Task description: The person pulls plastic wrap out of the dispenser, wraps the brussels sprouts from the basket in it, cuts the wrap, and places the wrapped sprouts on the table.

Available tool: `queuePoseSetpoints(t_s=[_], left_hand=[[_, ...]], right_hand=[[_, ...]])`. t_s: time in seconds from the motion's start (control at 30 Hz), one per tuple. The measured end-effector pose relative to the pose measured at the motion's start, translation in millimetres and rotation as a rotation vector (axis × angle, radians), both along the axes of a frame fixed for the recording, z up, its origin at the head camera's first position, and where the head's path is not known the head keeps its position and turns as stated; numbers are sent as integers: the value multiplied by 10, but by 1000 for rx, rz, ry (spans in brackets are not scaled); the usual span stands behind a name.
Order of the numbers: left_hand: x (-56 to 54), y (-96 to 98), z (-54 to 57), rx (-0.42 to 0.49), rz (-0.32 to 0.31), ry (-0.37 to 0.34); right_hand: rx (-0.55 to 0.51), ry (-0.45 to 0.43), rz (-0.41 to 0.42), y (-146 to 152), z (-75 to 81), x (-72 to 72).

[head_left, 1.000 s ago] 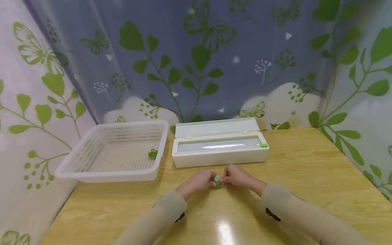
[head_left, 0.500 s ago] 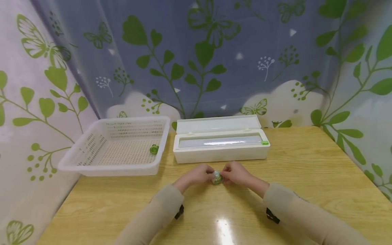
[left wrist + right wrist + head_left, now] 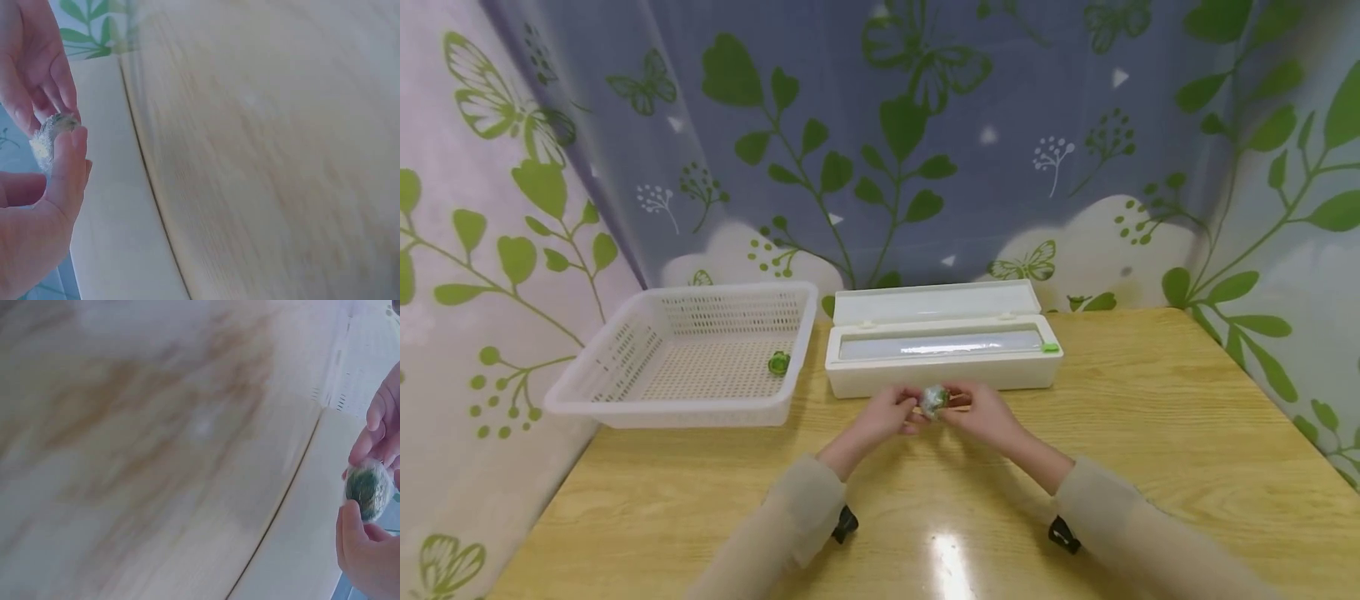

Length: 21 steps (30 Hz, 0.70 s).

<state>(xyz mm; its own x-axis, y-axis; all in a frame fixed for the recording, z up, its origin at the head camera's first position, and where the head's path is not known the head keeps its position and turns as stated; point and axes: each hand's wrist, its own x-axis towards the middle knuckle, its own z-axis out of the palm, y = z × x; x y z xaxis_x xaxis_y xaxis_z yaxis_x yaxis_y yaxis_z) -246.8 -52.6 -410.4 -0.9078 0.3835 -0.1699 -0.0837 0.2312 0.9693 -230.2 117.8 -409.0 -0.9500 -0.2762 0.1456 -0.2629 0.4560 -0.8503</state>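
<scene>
A small round green thing in crinkled clear film (image 3: 934,402) is held between both hands, close in front of the long white box. My right hand (image 3: 987,413) grips it from the right, thumb on the near side. From the left, the fingers of my left hand (image 3: 883,415) hold its other side. In the right wrist view the wrapped ball (image 3: 367,489) shows dark green through the film, the right thumb pressing its lower edge. The left wrist view shows its whitish, shiny side (image 3: 47,142) beside the left fingertips. What is inside the film cannot be made out.
The white box (image 3: 943,377) stands lid up, a roll of clear film (image 3: 940,345) inside and a green tab (image 3: 1049,347) at its right end. Left of it stands a white perforated basket (image 3: 681,413) holding a small green rosette-like thing (image 3: 778,363). All rest on a wooden table (image 3: 1150,400).
Both hands have moved away from the body with the wrapped ball, toward the white box. The ball has turned and more of its film shows. Basket and box stay in place.
</scene>
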Motion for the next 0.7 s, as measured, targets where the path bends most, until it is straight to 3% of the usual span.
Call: queuePoseSetpoints(t_s=[0.2,0.33,0.53,0.7], left_hand=[[56,46,21,80,70,-44],[102,82,46,95,79,-53],[130,112,53,103,74,-20],[145,117,60,74,46,15]], right_hand=[[-16,34,-31,-56,19,32],[-4,96,-39,-75,14,34],[124,244,-75,-78,26,29],[210,285,-93,-57,62,46]])
